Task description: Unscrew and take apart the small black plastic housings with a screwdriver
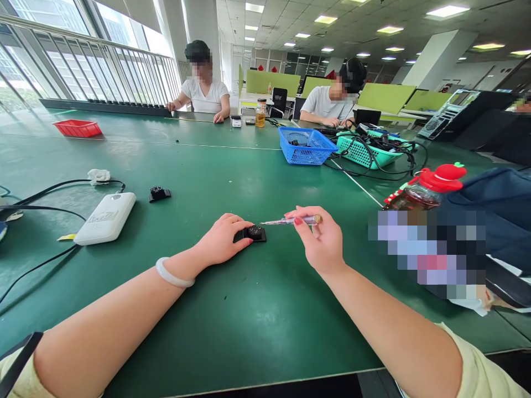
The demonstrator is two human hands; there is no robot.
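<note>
Near the middle of the green table (249,331), my left hand (224,239) grips a small black part (256,233) between thumb and fingers, and the part rests on the tabletop. What the part is I cannot make out. My right hand (326,243) holds a slim screwdriver (286,221) with a clear, purplish handle, pinched between thumb and fingers. Its thin tip points left and lies at or just above the black part; whether they touch is unclear. A similar black part (159,193) sits farther off to the left, away from both hands.
At left lie a white power bank (107,218) and black cables. A red tray (78,128), blue basket (307,145) and green basket (365,152) heaped with cables stand farther back. A red-lidded bottle (427,188) and dark bag (493,204) are at right. Two people sit across the table.
</note>
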